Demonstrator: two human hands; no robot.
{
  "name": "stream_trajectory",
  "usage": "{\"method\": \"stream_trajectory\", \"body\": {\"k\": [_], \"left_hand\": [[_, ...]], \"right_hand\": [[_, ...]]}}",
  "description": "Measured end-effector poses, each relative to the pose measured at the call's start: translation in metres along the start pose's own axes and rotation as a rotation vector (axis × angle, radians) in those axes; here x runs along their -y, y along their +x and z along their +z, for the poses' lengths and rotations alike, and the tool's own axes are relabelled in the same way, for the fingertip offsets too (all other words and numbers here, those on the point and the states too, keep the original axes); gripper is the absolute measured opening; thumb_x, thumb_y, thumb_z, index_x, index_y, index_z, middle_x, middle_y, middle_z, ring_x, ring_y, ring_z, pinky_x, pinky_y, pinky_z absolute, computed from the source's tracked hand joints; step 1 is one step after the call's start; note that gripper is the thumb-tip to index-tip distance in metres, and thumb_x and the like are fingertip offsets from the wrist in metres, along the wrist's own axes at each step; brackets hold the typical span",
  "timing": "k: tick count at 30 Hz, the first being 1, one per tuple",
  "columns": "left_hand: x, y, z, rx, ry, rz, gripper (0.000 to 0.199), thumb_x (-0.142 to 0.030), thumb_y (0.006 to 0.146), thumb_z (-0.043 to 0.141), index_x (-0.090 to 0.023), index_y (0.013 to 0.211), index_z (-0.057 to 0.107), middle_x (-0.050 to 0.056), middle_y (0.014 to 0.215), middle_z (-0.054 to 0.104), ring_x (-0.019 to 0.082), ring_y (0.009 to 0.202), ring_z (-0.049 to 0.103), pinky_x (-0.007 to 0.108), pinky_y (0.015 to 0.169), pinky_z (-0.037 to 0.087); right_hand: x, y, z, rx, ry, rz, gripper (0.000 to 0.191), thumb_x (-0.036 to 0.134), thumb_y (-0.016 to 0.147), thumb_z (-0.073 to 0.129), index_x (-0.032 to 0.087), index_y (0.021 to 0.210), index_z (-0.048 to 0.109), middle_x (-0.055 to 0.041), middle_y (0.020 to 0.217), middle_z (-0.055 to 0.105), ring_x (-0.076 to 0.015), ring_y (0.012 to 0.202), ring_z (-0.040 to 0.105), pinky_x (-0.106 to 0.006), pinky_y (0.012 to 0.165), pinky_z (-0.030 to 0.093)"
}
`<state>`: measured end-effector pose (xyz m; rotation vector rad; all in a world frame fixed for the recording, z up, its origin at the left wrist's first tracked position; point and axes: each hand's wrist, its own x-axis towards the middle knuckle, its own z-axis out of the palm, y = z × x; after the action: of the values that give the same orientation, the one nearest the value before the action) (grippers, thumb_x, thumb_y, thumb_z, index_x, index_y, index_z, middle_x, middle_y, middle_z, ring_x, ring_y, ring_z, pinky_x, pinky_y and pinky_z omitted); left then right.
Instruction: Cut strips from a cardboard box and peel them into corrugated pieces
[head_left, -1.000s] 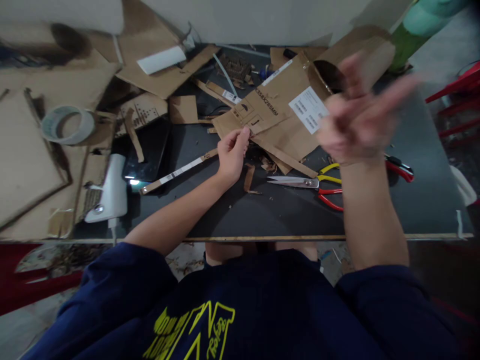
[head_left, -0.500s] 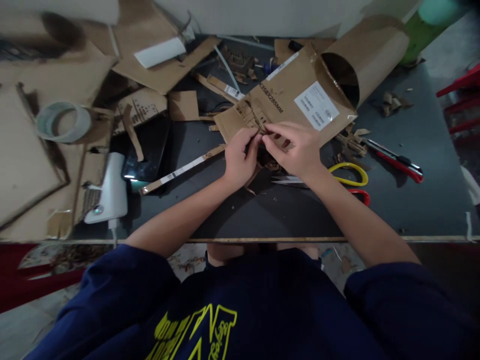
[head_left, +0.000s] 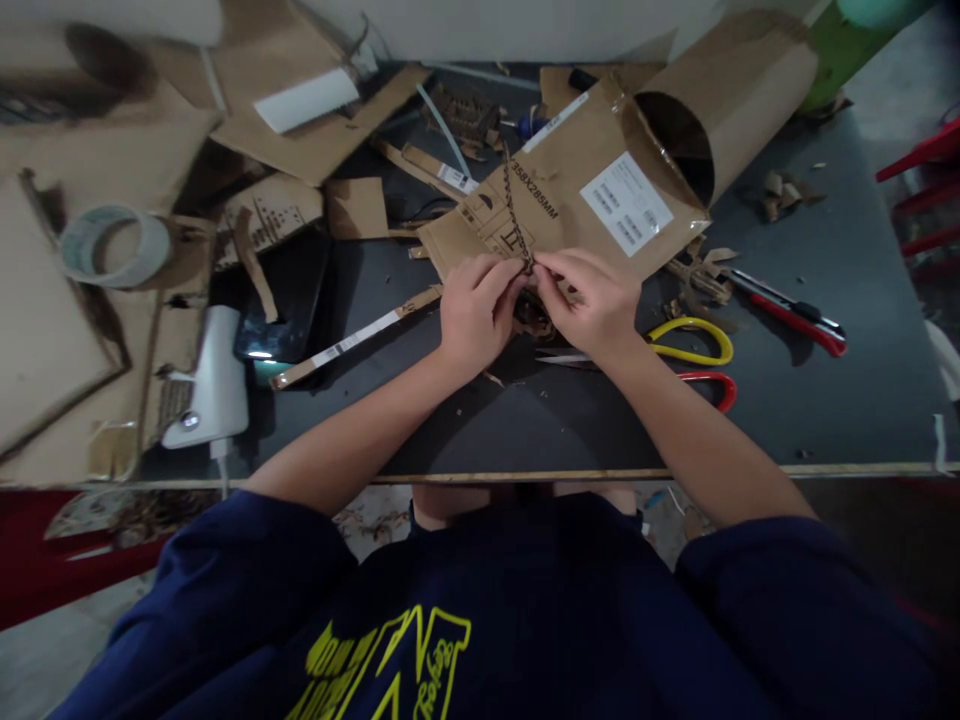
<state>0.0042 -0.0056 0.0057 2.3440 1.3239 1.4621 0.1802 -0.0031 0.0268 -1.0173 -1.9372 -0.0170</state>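
Note:
Between the fingertips of both hands is a thin strip of corrugated cardboard (head_left: 513, 205), its wavy edge showing as it points away from me. My left hand (head_left: 480, 305) pinches the near end, fingers closed. Right beside it, my right hand (head_left: 589, 300) pinches the same end; the fingertips almost touch. Beyond and under the strip lies a flat cardboard piece (head_left: 559, 200) with printed text and a white label (head_left: 627, 203). Scissors with yellow and red handles (head_left: 694, 343) lie partly under my right forearm. Torn brown scraps sit beneath my hands, mostly hidden.
A red utility knife (head_left: 791, 315) lies to the right. A cardboard tube (head_left: 739, 100) is at the back right. Leftward are a tape roll (head_left: 114, 246), a white device (head_left: 214, 380) with a cable, a black phone-like slab (head_left: 281, 300) and cardboard sheets (head_left: 52, 320).
The strip between my fingers has turned so its wavy edge now faces up and it stands out longer. My hands stay close together; the view has shifted slightly.

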Motion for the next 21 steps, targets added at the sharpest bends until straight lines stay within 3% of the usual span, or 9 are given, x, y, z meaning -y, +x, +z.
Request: {"method": "stream_trajectory", "body": {"k": [9, 16, 21], "left_hand": [[0.0016, 0.0011, 0.0008, -0.010, -0.033, 0.015, 0.034, -0.041, 0.106, 0.041, -0.021, 0.105, 0.070, 0.008, 0.095, 0.071, 0.020, 0.088, 0.064, 0.034, 0.078, 0.046], [0.0030, 0.0011, 0.0018, 0.015, -0.077, -0.066, 0.040, -0.051, 0.105, 0.039, -0.023, 0.102, 0.068, 0.007, 0.097, 0.069, 0.022, 0.094, 0.064, 0.039, 0.089, 0.046], [0.0015, 0.0011, 0.0019, 0.007, -0.047, -0.094, 0.040, -0.052, 0.103, 0.040, -0.025, 0.101, 0.069, 0.006, 0.097, 0.071, 0.024, 0.099, 0.065, 0.045, 0.101, 0.039]], "right_hand": [[0.0094, 0.0050, -0.0040, 0.022, 0.096, 0.041, 0.024, 0.029, 0.101, 0.048, 0.022, 0.098, 0.071, -0.0060, 0.092, 0.077, -0.0169, 0.081, 0.071, -0.031, 0.075, 0.060], [0.0076, 0.0045, -0.0043, 0.100, 0.140, 0.151, 0.032, 0.041, 0.103, 0.043, 0.024, 0.097, 0.070, -0.0072, 0.094, 0.074, -0.0174, 0.080, 0.067, -0.031, 0.070, 0.058], [0.0081, 0.0063, -0.0059, 0.100, 0.175, 0.169, 0.032, 0.044, 0.102, 0.045, 0.025, 0.094, 0.069, -0.0050, 0.090, 0.072, -0.0158, 0.077, 0.065, -0.030, 0.068, 0.057]]}}
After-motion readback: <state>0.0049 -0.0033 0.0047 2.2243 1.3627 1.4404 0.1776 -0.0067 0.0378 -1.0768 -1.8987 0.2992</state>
